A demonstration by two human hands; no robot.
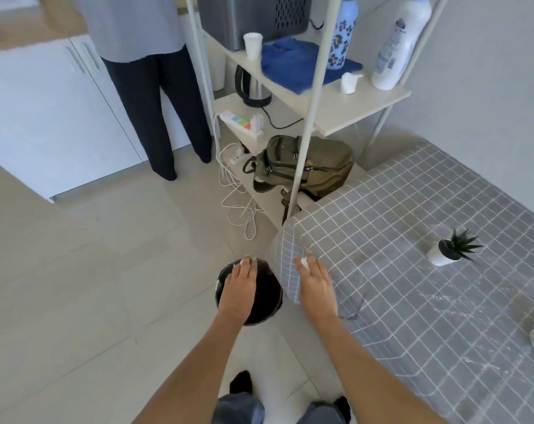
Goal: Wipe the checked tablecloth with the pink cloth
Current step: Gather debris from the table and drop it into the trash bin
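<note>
Two hands reach forward: the left hand (239, 284), fingers straight, rests on a dark round stool (268, 296); the right hand (316, 284), fingers extended, touches the near-left corner of the checked tablecloth (412, 240), holding nothing. A small potted plant (452, 250) stands farther right.

There is one view only, from the camera on my head, wide-angled and tipped steeply down and forward. It looks along my forearms, which run up from the bottom edge to the middle of the frame, where my left hand (239, 286) and right hand (316, 281) sit fairly near the lens. My knees and shoes show at the bottom centre, directly below. The checked tablecloth (412, 270) fills the lower right, close by. The white shelf rack (313, 99) rises in the upper centre, farther off, and a standing person's legs (158, 117) occupy the upper left. Straight lines bend toward the edges.
</note>
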